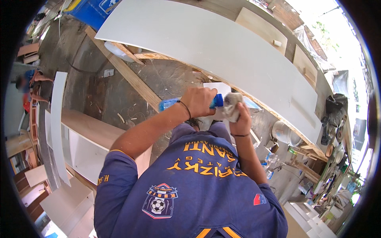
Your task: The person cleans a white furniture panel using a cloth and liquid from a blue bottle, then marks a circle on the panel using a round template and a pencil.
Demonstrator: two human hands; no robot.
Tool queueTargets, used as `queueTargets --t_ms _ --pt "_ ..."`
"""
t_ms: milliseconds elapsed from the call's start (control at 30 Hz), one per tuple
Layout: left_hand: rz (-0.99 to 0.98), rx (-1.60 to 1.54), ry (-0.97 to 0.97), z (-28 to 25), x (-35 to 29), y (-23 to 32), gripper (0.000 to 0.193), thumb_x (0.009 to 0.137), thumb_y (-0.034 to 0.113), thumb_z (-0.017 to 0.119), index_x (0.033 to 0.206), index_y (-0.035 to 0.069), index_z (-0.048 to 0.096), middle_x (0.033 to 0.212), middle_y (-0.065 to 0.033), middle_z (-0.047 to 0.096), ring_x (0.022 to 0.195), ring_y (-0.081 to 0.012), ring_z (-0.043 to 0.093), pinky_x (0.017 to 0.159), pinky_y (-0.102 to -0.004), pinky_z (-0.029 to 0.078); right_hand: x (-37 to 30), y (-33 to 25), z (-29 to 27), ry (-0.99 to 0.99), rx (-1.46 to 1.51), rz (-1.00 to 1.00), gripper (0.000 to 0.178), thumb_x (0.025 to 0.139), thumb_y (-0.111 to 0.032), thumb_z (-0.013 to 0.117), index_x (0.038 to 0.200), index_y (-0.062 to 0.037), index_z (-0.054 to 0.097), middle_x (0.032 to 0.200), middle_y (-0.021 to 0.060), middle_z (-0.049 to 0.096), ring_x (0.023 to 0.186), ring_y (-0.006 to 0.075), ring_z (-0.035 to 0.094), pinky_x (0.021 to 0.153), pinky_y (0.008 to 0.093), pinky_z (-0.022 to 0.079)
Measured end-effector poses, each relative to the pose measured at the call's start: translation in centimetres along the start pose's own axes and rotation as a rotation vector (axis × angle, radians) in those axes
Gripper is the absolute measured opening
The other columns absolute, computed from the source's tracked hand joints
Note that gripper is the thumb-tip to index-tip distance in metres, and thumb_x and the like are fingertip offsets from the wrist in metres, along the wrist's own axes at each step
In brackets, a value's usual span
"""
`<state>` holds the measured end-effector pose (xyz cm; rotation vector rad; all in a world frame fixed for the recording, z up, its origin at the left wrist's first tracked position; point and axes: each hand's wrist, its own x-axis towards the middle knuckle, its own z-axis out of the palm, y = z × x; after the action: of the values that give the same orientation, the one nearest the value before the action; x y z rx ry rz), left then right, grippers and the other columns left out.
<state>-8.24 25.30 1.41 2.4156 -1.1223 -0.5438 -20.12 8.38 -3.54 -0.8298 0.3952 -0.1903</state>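
My left hand (pixel 200 101) grips a blue plastic bottle (pixel 170 104) tipped sideways, its blue cap against the crumpled white rag (pixel 233 104) bunched in my right hand (pixel 240 119), in front of a long white panel (pixel 222 47) lying on the bench (pixel 135 79), a white bucket (pixel 282 131) just right.

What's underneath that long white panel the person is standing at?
Under the long white panel run wooden beams over a scuffed concrete floor. Whatever supports its middle and right stretch is hidden by the panel.

One bottle (pixel 171 104), one rag (pixel 232 104)
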Motion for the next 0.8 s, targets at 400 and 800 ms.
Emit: queueTargets --t_ms 400,800 --pt "-0.461 -0.563 0.624 5.0 -15.2 -5.4 0.037 0.070 0.029 0.078 0.092 0.006 0.059 0.079 -0.0125 0.063 0.074 -0.0285 0.063 0.068 -0.0358 0.049 15.1 -0.3 -3.5 0.288 -2.108 -0.053 0.047 0.095 -0.044 0.039 0.130 -0.0150 0.052 0.147 0.0087 0.035 0.138 0.0250 0.026 0.103 0.0615 0.023" --pt "-0.597 -0.573 0.902 3.2 -19.6 -8.9 0.034 0.073 0.020 0.078 0.095 0.003 0.057 0.078 -0.0036 0.060 0.070 -0.0137 0.054 0.067 -0.0300 0.047 19.1 0.4 -4.7 0.318 -2.057 -0.158 0.053 0.097 -0.041 0.030 0.143 -0.0143 0.035 0.153 0.0056 0.025 0.142 0.0260 0.019 0.106 0.0659 0.014"
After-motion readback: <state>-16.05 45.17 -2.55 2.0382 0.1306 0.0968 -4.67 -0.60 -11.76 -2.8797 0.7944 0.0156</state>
